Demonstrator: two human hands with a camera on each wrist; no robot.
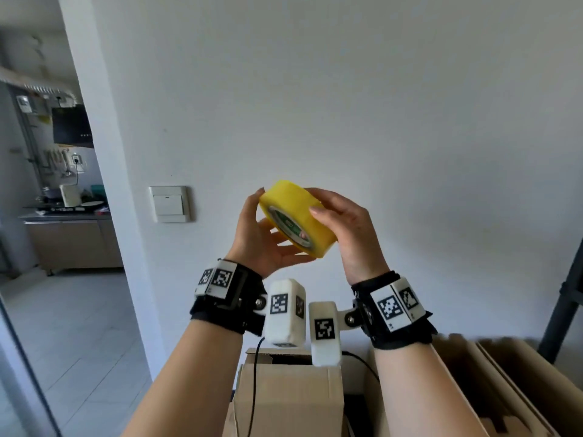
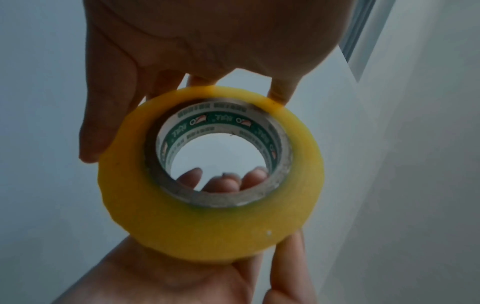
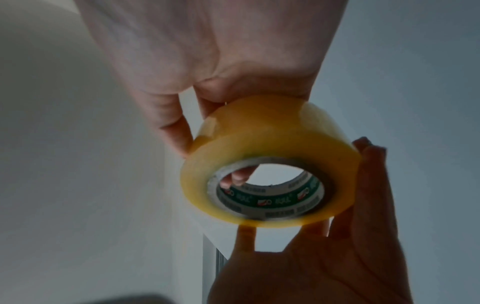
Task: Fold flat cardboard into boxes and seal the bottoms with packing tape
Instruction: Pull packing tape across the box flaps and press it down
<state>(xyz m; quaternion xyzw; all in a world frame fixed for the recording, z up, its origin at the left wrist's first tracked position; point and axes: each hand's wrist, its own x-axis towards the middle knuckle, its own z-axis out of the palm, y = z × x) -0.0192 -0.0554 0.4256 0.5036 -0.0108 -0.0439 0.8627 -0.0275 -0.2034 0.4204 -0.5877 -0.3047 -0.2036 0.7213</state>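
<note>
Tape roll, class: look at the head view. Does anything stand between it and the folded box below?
Partly. The tape roll is gripped by the left hand and right hand. Straight below, the wrist cameras hang between it and the cardboard box, whose top is open.

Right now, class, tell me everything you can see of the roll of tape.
The roll of tape is a thick ring of glossy, see-through yellow tape wound on a pale core printed inside with green and white bands. It is held up in the air before a white wall, tilted, above the cardboard boxes. The left hand cups it from the side and below; the right hand grips its opposite edge. No loose end shows.
</note>
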